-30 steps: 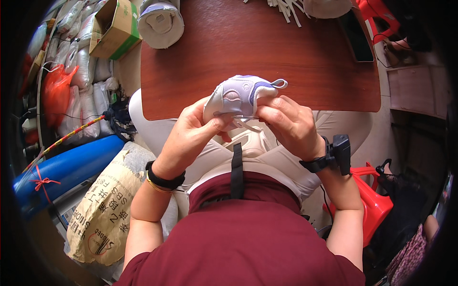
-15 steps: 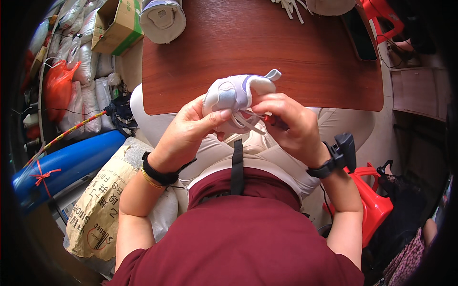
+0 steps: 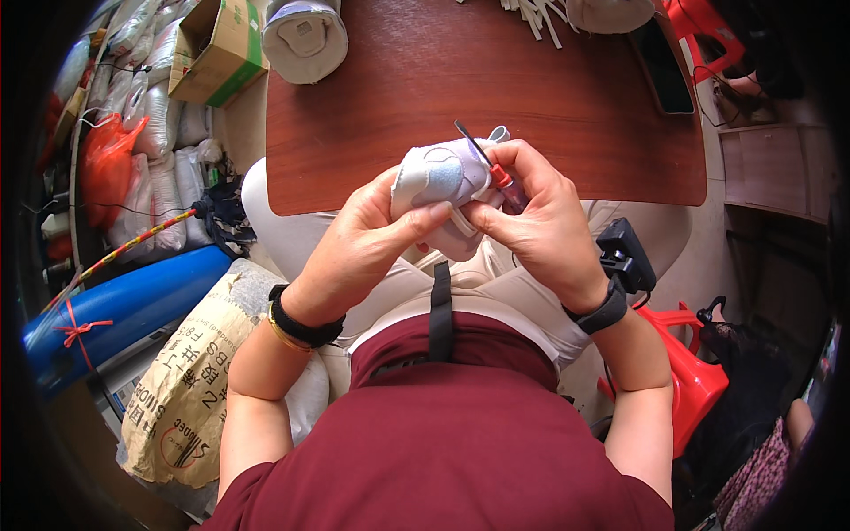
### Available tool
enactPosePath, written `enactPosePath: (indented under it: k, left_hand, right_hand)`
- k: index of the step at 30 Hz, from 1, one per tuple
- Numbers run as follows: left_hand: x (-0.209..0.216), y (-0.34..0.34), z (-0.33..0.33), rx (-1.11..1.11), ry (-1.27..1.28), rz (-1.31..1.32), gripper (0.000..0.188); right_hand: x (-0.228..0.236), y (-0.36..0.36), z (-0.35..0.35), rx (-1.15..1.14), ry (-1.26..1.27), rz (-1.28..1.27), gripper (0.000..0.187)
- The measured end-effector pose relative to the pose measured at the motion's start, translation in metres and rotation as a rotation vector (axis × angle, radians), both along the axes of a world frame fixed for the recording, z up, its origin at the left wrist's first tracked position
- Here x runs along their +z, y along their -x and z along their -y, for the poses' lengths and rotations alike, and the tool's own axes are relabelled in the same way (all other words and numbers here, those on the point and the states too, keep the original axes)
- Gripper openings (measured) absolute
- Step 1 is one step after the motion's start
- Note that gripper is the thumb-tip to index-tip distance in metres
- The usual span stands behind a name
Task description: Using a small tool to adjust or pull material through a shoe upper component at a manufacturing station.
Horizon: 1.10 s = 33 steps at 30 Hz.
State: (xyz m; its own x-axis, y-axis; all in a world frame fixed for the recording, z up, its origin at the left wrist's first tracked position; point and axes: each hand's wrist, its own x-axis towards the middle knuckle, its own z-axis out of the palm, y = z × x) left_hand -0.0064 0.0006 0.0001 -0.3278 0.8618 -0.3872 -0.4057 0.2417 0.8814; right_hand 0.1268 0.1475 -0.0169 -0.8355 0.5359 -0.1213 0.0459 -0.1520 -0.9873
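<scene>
A small shoe upper (image 3: 436,180) in white, pale blue and lavender is held up over my lap, just off the table's near edge. My left hand (image 3: 376,221) grips its left side, thumb pressed on the front and fingers behind. At the right side my right hand (image 3: 538,208) pinches the upper's edge with thumb and fingers. Tucked in that same hand is a red-handled tool (image 3: 502,176) with a thin dark shaft pointing up and left; its exact kind does not show. A loop tab (image 3: 499,134) sticks up from the upper. The lace area is partly hidden by my fingers.
On the brown table (image 3: 372,133) stand a roll of shoe pieces (image 3: 305,44), several white strips (image 3: 536,16) and a dark phone-like slab (image 3: 666,71). Left are a cardboard box (image 3: 212,53), a blue cylinder (image 3: 133,296) and a paper sack (image 3: 190,380). A red stool (image 3: 686,380) is at right.
The tool's shaft has come away from the lace area and now points upward in my right hand. That hand's thumb has shifted onto the upper, which has turned slightly.
</scene>
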Motion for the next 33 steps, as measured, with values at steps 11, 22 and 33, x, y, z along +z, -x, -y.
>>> enactPosePath:
  k: [11,22,33]
  left_hand:
    - [0.008,0.011,0.008,0.094,0.086,0.032,0.033]
    - [0.004,0.008,-0.008,0.208,-0.134,0.176,0.034]
    - [0.007,0.009,-0.014,0.118,-0.129,-0.042,0.036]
  right_hand:
    - [-0.012,-0.004,0.010,-0.093,0.149,-0.091,0.033]
    - [0.005,-0.002,0.000,0.080,-0.455,-0.155,0.023]
    - [0.019,-0.001,-0.008,0.050,-0.109,0.010,0.028]
